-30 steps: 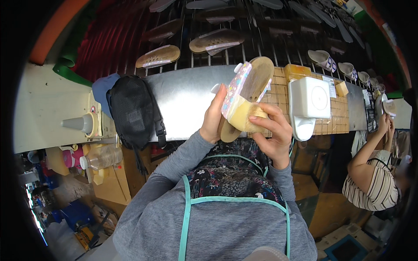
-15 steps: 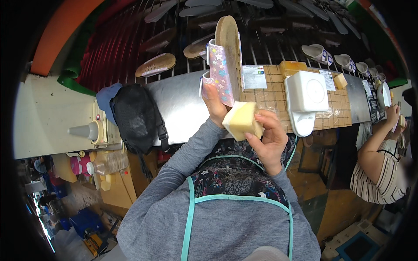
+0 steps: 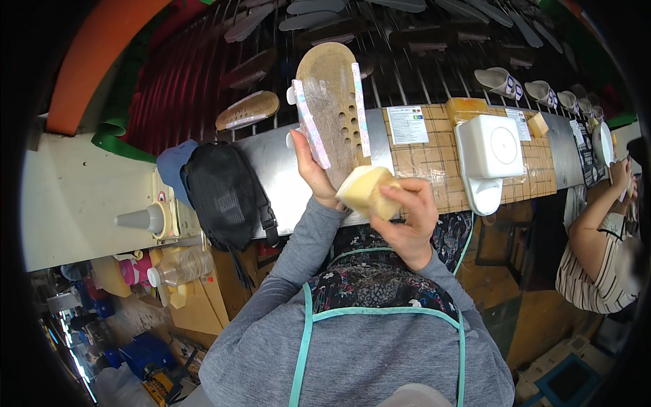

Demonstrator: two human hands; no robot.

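I had the left hand (image 3: 317, 178) gripping the sandal (image 3: 328, 102), likely light and stiff, sensibly near-left; the right hand (image 3: 412, 224) pinched soft-looking sponge (image 3: 361, 189).

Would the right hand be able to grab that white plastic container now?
Probably not as things stand: the right hand holds the yellow sponge, though nothing visible blocks its way to the white plastic container.
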